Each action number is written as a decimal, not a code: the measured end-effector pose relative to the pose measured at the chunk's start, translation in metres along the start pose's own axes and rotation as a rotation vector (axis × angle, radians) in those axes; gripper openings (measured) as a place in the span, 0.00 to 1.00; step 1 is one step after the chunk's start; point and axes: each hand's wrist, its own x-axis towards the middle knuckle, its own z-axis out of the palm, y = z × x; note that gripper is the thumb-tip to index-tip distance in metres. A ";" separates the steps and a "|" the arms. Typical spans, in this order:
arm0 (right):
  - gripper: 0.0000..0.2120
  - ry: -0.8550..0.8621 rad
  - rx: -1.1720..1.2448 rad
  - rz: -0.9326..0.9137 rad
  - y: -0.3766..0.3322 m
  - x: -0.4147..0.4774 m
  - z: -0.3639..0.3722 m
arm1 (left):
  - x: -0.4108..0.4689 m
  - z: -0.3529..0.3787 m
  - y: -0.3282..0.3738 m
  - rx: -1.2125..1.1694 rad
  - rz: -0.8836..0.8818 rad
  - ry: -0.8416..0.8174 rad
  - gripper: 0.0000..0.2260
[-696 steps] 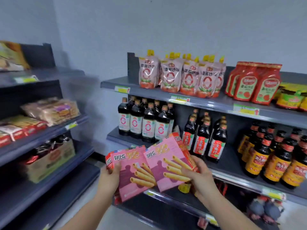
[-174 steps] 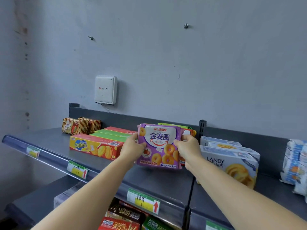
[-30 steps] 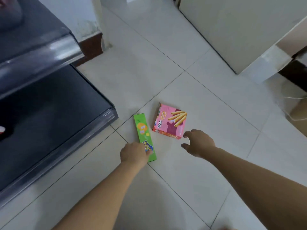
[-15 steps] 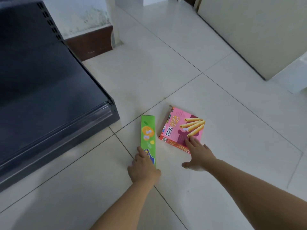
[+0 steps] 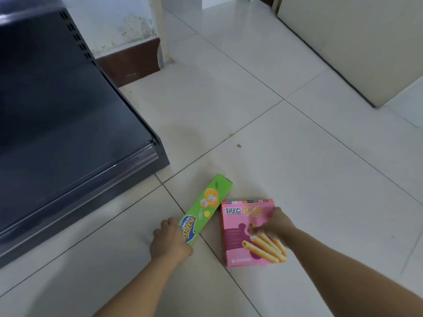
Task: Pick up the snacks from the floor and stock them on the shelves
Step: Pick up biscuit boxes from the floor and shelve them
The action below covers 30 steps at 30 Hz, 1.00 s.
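L hand (image 5: 170,240) wraps near end of green box (image 5: 206,207); R hand (image 5: 274,225) pinches pink box (image 5: 238,245) edge. Prob. light, stiff card, crushable: hold by edges.

Green box (image 5: 206,208), down at six o'clock: the blue oval (image 5: 188,227) at its seven o'clock end reads "cheese" in yellow, and anything before that is unreadable. Pink box (image 5: 238,243) at five o'clock shows 好吃点 in a white panel (image 5: 233,210), then 蛋卷 in orange. Its smaller print is too blurred.
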 end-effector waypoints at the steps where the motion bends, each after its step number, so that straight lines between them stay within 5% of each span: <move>1: 0.32 0.001 0.073 0.006 0.005 -0.002 0.006 | -0.003 0.002 0.001 -0.044 0.029 0.046 0.25; 5: 0.18 -0.106 0.538 0.101 0.006 -0.011 0.018 | -0.007 -0.003 0.009 -0.047 0.139 0.266 0.21; 9: 0.28 -0.072 0.835 0.066 -0.002 -0.016 0.017 | -0.004 -0.008 0.014 -0.061 0.290 0.376 0.32; 18: 0.22 -0.025 0.974 -0.017 -0.045 -0.093 -0.045 | -0.046 -0.087 0.040 -0.264 0.431 0.352 0.37; 30: 0.21 -0.053 0.891 -0.181 -0.154 -0.315 -0.240 | -0.223 -0.337 0.067 -0.786 0.259 0.097 0.18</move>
